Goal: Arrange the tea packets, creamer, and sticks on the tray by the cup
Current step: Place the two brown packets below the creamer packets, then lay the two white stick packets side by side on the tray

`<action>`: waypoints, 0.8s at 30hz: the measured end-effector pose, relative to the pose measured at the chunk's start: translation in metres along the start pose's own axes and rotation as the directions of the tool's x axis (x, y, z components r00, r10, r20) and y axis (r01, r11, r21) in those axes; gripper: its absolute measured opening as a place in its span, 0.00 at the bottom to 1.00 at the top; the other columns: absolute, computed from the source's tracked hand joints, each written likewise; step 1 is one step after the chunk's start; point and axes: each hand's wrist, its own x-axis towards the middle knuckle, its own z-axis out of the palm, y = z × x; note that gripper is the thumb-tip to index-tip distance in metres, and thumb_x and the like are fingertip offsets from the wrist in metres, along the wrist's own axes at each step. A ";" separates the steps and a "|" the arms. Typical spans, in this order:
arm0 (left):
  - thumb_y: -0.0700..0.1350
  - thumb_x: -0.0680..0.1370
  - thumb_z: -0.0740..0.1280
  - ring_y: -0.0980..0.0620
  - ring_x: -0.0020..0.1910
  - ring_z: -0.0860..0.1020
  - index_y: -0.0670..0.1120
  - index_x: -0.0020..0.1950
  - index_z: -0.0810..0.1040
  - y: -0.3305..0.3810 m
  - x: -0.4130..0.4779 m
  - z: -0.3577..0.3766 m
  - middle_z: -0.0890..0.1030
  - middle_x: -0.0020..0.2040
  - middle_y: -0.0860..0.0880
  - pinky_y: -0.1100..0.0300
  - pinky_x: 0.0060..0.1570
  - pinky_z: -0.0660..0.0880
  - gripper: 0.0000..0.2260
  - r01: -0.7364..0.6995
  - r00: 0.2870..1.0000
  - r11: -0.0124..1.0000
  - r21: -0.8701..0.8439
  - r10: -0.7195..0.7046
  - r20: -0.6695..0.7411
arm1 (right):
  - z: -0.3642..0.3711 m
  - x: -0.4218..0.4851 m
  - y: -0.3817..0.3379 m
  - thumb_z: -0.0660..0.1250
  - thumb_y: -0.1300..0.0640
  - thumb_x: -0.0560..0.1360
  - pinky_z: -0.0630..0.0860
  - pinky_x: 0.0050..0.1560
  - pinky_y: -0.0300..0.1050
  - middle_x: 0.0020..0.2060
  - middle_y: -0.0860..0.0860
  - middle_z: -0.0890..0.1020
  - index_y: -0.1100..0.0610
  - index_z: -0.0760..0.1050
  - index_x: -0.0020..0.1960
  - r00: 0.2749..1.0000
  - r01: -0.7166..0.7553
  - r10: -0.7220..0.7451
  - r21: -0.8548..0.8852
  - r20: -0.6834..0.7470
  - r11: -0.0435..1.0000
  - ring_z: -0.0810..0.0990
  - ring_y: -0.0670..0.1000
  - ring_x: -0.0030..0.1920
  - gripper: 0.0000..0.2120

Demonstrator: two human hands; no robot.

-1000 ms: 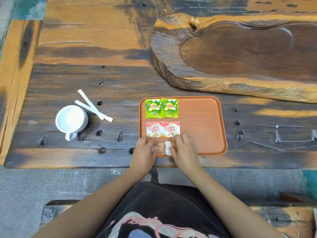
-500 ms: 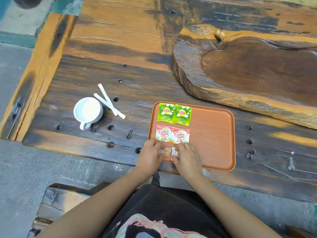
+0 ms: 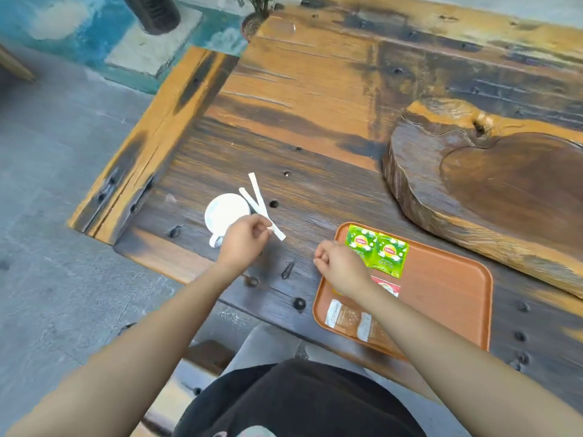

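Two white sticks (image 3: 256,197) lie crossed on the wooden table, just right of the white cup (image 3: 224,212). My left hand (image 3: 243,244) is over the cup's near side, with thumb and forefinger pinched on the near end of one stick. On the orange tray (image 3: 441,298), two green tea packets (image 3: 377,250) sit at the far left corner. Two brown clear packets (image 3: 348,320) lie at the near left. The red-and-white creamer packets (image 3: 389,287) are mostly hidden under my right forearm. My right hand (image 3: 339,266) hovers as a loose fist over the tray's left edge, holding nothing.
A thick carved wooden slab (image 3: 492,190) lies behind and to the right of the tray. The table (image 3: 315,99) has dark holes and metal fittings between cup and tray. Its left edge drops to a grey floor; a potted plant (image 3: 255,14) stands beyond.
Both hands left the brown packets at the tray's near edge. My left hand moved left to the sticks by the cup; my right hand lifted over the tray's left edge. The view swung left.
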 end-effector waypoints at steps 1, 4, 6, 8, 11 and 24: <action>0.39 0.74 0.66 0.52 0.39 0.75 0.43 0.48 0.80 0.001 0.014 -0.010 0.80 0.42 0.48 0.61 0.42 0.72 0.05 0.003 1.000 1.000 -0.003 -0.003 -0.022 | 0.000 0.014 -0.006 0.63 0.58 0.74 0.72 0.46 0.46 0.45 0.55 0.81 0.57 0.74 0.48 1.000 0.002 -0.002 -0.019 0.013 1.000 0.78 0.56 0.49 0.05; 0.41 0.74 0.66 0.49 0.44 0.76 0.42 0.51 0.79 0.007 0.057 -0.036 0.80 0.43 0.46 0.64 0.43 0.66 0.08 0.021 0.998 0.999 0.049 -0.018 -0.057 | 0.001 0.049 -0.026 0.63 0.56 0.73 0.74 0.52 0.49 0.49 0.56 0.81 0.57 0.74 0.50 0.999 -0.029 0.031 -0.063 0.036 0.998 0.78 0.57 0.53 0.07; 0.42 0.74 0.66 0.45 0.52 0.78 0.42 0.54 0.78 0.005 0.087 -0.044 0.82 0.49 0.43 0.60 0.49 0.70 0.10 0.072 0.997 0.992 0.108 -0.071 -0.018 | 0.004 0.066 -0.039 0.64 0.56 0.73 0.73 0.55 0.49 0.52 0.57 0.79 0.57 0.74 0.51 0.997 -0.058 0.061 -0.078 0.045 0.995 0.76 0.58 0.56 0.08; 0.44 0.73 0.66 0.42 0.57 0.77 0.44 0.55 0.78 0.001 0.112 -0.045 0.81 0.55 0.42 0.56 0.55 0.72 0.12 0.126 0.988 0.975 0.183 -0.139 0.062 | 0.009 0.080 -0.050 0.65 0.57 0.73 0.72 0.58 0.50 0.54 0.58 0.77 0.59 0.74 0.52 0.995 -0.081 0.085 -0.084 0.052 0.993 0.73 0.59 0.59 0.10; 0.46 0.72 0.67 0.42 0.59 0.77 0.45 0.57 0.77 -0.004 0.138 -0.039 0.81 0.58 0.41 0.53 0.58 0.74 0.14 0.126 0.972 0.943 0.307 -0.179 0.153 | 0.021 0.094 -0.062 0.68 0.54 0.72 0.70 0.59 0.50 0.56 0.58 0.75 0.59 0.73 0.55 0.989 -0.123 0.131 -0.109 0.073 0.986 0.70 0.58 0.61 0.14; 0.39 0.75 0.62 0.38 0.62 0.74 0.40 0.62 0.65 -0.007 0.183 -0.008 0.76 0.62 0.38 0.48 0.60 0.71 0.17 0.111 0.960 0.874 0.473 -0.217 0.175 | 0.037 0.108 -0.073 0.64 0.58 0.75 0.69 0.59 0.50 0.55 0.57 0.76 0.60 0.72 0.54 0.966 -0.255 0.257 -0.162 -0.012 0.953 0.72 0.58 0.60 0.10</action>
